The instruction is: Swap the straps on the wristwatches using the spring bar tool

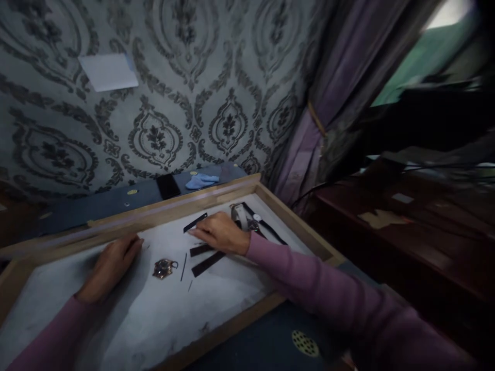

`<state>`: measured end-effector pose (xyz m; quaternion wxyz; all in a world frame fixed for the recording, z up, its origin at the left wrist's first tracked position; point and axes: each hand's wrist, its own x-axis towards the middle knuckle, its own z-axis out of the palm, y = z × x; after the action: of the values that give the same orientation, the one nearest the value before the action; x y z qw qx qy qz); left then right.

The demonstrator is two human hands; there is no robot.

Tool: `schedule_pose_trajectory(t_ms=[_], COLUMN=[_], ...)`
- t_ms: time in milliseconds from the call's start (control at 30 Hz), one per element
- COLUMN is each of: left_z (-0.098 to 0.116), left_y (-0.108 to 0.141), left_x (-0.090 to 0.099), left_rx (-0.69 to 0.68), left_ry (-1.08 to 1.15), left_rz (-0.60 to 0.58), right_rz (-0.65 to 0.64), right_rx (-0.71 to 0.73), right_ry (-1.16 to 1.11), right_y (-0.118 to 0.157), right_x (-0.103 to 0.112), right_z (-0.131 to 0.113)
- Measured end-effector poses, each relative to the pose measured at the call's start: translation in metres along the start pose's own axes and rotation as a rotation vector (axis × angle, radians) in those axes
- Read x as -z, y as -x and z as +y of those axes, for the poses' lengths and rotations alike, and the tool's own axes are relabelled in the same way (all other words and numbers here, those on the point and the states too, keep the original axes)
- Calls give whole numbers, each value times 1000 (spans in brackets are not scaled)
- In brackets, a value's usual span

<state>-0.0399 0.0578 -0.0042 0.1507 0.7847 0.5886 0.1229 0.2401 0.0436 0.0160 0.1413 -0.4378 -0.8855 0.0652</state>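
Note:
A shallow wooden tray [232,324] with a white bottom holds watch parts. My right hand [222,233] is closed, fingers pinched near the lower end of a short dark strip [195,222]; what they hold is hidden. Below that hand lie two dark strap pieces [208,264]. My left hand [116,262] rests on the tray's left side with its fingers curled together; whether anything is between them is too small to tell. Between the hands lies a gold-rimmed watch case [163,268], with a thin dark rod [183,267] beside it.
Several watches, one with a dark strap and white dial [257,218], lie right of my right hand. Behind the tray are a black phone [167,186] and a blue cloth [201,180]. A purple curtain [309,123] and a dark red table [417,226] stand on the right.

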Motion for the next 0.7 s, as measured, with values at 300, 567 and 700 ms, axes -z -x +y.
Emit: schedule_pose_trajectory(t_ms=[300, 567, 700], left_z=[-1, 8, 6], left_y=[3, 2, 1], left_x=[-18, -22, -21], left_rx=[-18, 125, 127], left_ry=[-88, -178, -176], left_rz=[-5, 21, 40], right_rz=[-93, 41, 120], right_rx=[260, 188, 162], right_ry=[98, 90, 81], right_y=[18, 15, 9], right_x=[-10, -17, -20], right_z=[-32, -22, -9])
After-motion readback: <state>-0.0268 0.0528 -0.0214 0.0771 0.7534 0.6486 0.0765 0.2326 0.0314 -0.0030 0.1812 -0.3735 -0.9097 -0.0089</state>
